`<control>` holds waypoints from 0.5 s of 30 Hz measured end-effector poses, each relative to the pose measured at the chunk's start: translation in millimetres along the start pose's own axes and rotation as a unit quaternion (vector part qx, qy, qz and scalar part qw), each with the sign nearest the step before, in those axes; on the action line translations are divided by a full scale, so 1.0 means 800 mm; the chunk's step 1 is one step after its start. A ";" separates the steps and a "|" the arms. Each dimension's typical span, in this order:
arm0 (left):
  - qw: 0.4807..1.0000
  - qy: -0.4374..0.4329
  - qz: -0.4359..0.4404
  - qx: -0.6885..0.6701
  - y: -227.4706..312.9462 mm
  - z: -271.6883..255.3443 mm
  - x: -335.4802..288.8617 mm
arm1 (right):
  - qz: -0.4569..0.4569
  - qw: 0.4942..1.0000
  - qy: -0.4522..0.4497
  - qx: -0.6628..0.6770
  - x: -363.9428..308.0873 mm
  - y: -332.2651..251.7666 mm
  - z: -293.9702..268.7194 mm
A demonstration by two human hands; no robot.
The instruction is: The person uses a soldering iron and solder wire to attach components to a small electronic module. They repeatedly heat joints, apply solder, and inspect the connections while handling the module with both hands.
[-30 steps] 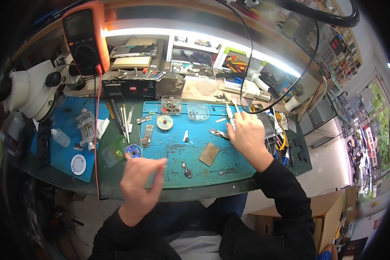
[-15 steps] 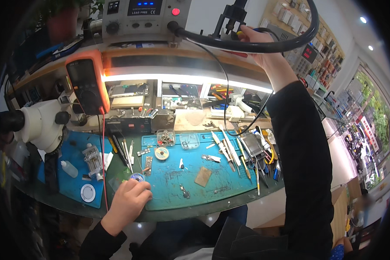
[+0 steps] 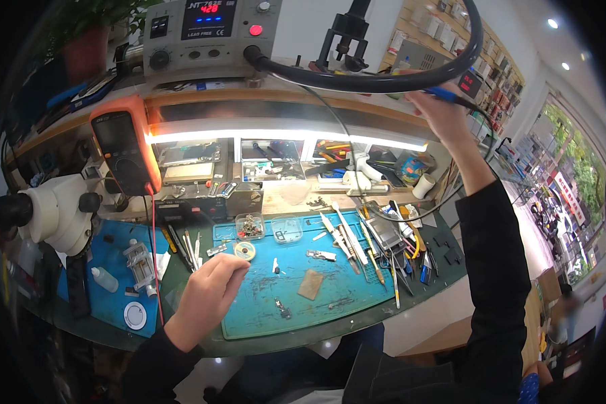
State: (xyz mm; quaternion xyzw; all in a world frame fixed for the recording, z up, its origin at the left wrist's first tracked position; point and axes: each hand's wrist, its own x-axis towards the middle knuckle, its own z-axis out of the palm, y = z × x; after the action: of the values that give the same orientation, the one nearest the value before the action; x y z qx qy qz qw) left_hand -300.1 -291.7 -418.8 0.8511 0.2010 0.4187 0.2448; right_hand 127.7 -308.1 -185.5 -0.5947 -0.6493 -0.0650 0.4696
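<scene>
Raised over the left edge of the blue work mat (image 3: pixel 357 299), my left hand (image 3: pixel 209 289) is closed with its fingers bent together; whatever is in them is hidden. A small round spool (image 3: pixel 244 251) lies just beyond its fingertips. Far right, above the shelf, my right hand (image 3: pixel 444 111) is closed around a blue-handled soldering iron (image 3: pixel 451 96), whose tip I cannot make out. Its dark cord trails down on the right. A black holder stand (image 3: pixel 343 44) rises left of that hand, behind a thick black hose (image 3: pixel 377 82). Small metal parts (image 3: pixel 281 308) and a brown square (image 3: pixel 311 285) lie on the mat.
A grey soldering station (image 3: pixel 209 37) and an orange multimeter (image 3: pixel 124 148) stand at the back left. The microscope (image 3: pixel 57 212) is at far left. Tweezers and other hand tools (image 3: pixel 404 246) crowd the mat's right side. Two clear boxes (image 3: pixel 250 226) sit at the mat's far edge.
My right hand has moved right from the holder stand, and the blue-handled iron now shows in it. My left hand has risen; the blue spool beside it is out of sight. The view has shifted slightly.
</scene>
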 end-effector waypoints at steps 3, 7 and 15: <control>0.999 0.028 0.035 -0.012 -0.009 0.015 0.010 | -0.059 0.996 -0.006 0.069 0.017 0.016 0.033; 0.996 0.057 0.060 0.013 -0.016 0.023 0.015 | -0.023 0.996 -0.026 0.077 0.038 0.028 0.018; 0.998 0.054 0.019 0.014 -0.025 0.041 0.005 | 0.211 0.955 0.135 0.158 0.036 0.002 0.013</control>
State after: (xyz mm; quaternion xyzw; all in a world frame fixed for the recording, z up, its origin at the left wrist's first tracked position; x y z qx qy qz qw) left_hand -274.3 -281.7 -445.6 0.8342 0.2033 0.4661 0.2135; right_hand 127.8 -280.1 -172.2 -0.6218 -0.4417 0.0592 0.6440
